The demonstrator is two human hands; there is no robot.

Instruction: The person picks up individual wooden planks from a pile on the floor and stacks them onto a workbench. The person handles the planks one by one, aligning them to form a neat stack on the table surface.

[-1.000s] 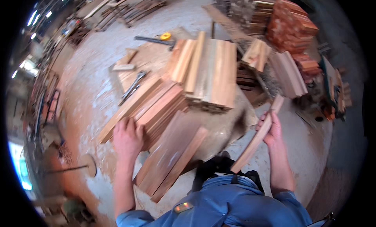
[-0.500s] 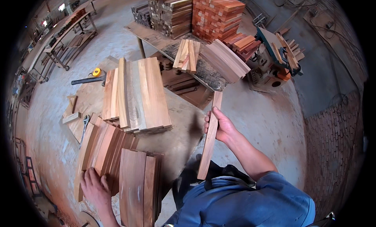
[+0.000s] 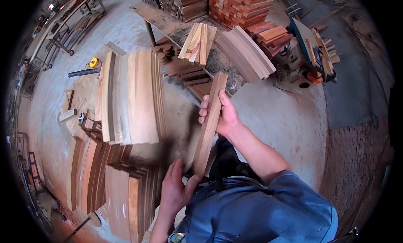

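A wooden strip (image 3: 208,132) slants in front of my body, its top end pointing away from me. My right hand (image 3: 228,116) grips it at mid-length, thumb on one side and fingers round the other. By the strip's lower end is my left hand (image 3: 174,193), fingers stretched out and thumb against or very near the wood; whether it touches I cannot tell. Left of that hand stands a stack of brown boards (image 3: 119,197), with reddish boards (image 3: 87,176) beyond it. A larger stack of pale boards (image 3: 140,98) lies farther up the worktable.
On the worktable's far left lie a yellow tape measure (image 3: 93,62), a black-handled hammer (image 3: 83,72) and a small try square (image 3: 68,114). A second table (image 3: 161,23) bears tall wood stacks and loose strips (image 3: 198,44). A green-topped machine (image 3: 303,44) stands at the right.
My left hand has left the reddish boards and come right to the strip's lower end. The strip, in my right hand, has shifted up and left and turned, showing another side.
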